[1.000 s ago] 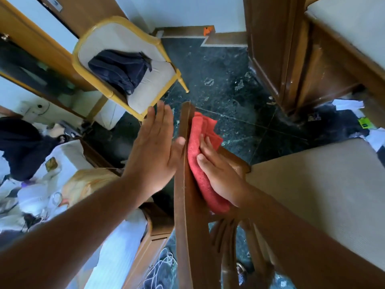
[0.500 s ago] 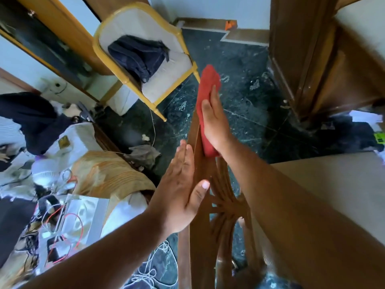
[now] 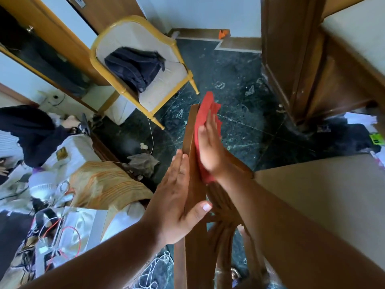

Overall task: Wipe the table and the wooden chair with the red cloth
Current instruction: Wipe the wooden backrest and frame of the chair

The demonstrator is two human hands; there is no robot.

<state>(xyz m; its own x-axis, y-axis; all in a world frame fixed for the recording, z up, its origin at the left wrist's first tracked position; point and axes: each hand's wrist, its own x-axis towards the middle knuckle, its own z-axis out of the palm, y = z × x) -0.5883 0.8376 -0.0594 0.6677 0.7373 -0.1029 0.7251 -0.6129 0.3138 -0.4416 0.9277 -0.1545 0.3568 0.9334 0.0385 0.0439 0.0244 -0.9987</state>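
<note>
The wooden chair (image 3: 192, 180) stands under me, its dark brown back rail seen edge-on and running up the middle. My left hand (image 3: 177, 202) lies flat against the rail's left face, thumb hooked over the top edge. My right hand (image 3: 210, 146) presses the red cloth (image 3: 205, 109) flat against the rail's right face near its far end. The cloth sticks out beyond my fingertips. The table (image 3: 325, 203), with a beige top, fills the lower right beside the chair.
A yellow-framed chair (image 3: 166, 88) with dark clothing (image 3: 135, 67) on its seat stands at the upper left on the dark marble floor (image 3: 235, 84). Cluttered bedding, wires and bags fill the left side. A dark wooden cabinet (image 3: 291, 59) rises at the upper right.
My right hand has drawn the red cloth back along the rail towards me after reaching the far end. My left hand has closed against the rail's left face, thumb over the top.
</note>
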